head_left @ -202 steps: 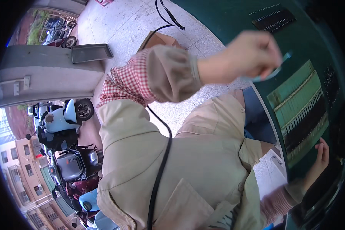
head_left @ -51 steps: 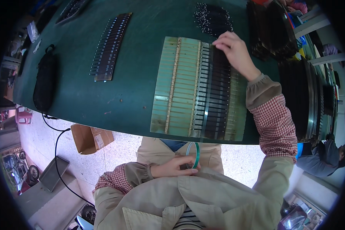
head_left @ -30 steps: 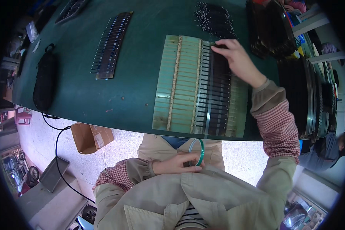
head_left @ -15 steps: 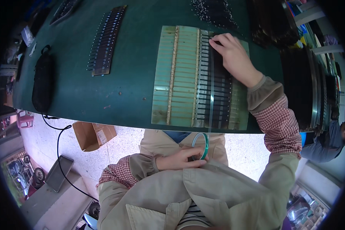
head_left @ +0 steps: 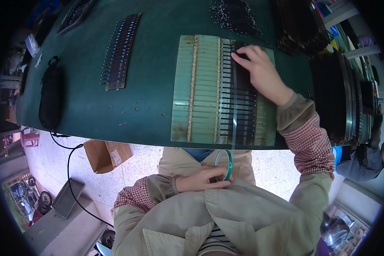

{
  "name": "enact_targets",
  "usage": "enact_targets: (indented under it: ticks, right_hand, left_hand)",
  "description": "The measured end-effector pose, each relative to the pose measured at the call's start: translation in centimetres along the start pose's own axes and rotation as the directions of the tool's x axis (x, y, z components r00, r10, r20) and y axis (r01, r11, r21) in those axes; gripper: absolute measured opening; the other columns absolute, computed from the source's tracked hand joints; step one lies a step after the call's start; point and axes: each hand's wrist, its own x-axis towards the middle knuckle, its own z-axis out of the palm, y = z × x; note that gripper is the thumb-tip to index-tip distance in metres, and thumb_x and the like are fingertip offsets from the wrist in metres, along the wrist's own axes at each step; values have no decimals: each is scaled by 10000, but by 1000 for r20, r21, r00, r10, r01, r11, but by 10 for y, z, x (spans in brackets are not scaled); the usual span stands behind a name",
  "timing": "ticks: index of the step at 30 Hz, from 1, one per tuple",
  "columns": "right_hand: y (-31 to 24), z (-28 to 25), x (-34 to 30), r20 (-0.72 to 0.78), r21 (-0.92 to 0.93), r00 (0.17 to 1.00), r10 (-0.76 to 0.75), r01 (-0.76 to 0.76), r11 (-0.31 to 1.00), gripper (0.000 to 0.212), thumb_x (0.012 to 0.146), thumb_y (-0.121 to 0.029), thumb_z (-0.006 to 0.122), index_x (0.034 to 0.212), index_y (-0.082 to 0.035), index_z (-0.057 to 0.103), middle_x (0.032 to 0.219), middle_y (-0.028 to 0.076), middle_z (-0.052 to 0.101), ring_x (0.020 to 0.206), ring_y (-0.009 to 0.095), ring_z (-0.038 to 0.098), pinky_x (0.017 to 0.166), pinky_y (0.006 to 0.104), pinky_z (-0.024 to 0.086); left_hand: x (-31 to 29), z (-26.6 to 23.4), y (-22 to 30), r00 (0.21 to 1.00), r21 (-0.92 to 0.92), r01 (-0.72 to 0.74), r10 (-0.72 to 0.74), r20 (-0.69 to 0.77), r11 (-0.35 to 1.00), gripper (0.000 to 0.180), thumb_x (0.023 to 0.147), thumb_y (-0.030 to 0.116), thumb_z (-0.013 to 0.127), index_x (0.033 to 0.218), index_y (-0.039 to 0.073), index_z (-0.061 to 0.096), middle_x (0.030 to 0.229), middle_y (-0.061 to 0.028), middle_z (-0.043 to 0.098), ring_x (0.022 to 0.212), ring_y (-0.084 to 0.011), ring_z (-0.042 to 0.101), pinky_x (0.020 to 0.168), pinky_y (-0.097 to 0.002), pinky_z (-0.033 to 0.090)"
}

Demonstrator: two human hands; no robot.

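A green-edged roll of clear tape (head_left: 229, 165) is in my left hand (head_left: 202, 179), whose fingers close round it at my lap, just below the table edge. From the roll a strip of clear tape (head_left: 234, 121) runs up over a pale green slotted board (head_left: 204, 85) with two lengthwise ridges. Dark thin parts (head_left: 245, 106) lie side by side in the board's right half, beneath the tape. Near the board's top, my right hand (head_left: 262, 72) rests with thumb and forefinger apart, fingertips touching the tape and the dark parts.
On the green table (head_left: 85, 102), a taped row of dark parts (head_left: 120, 53) lies left of the board. A black pouch (head_left: 50, 96) is at the left edge. Loose dark parts (head_left: 237, 15) lie beyond the board, and dark stacks (head_left: 335, 94) line the right. A cardboard box (head_left: 100, 155) sits on the floor.
The whole view has shifted slightly, so the board sits lower in it. My right fingertips have moved marginally down the tape; my left hand still holds the roll.
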Motion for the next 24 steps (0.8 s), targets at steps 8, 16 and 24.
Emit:
enact_targets:
  ticks: [8,16,24]
  right_hand:
    - [-18,-4,-5,87,76,996,17,-24,997,472,690,83,513,1151,7,578,1112,123,533,1068,284,480,937,369,406]
    - [-19,-12,-6,37,49,999,5,-7,999,447,694,68,519,1133,19,585,1092,117,544,1066,275,480,933,368,401]
    - [-14,-14,-8,63,148,997,34,-44,988,443,671,122,512,1085,5,617,1119,105,541,1071,286,484,924,363,423]
  left_hand:
    - [-1,1,-3,999,34,-31,32,-17,999,188,893,135,611,1039,18,586,941,-58,607,835,-138,573,714,-264,449]
    - [0,2,-6,997,49,-69,70,-23,996,183,894,142,609,1029,19,587,901,-49,612,799,-125,577,682,-257,458]
    - [5,2,-5,989,84,-139,143,-44,987,184,897,160,605,1014,20,577,842,-29,611,747,-94,571,637,-236,465]
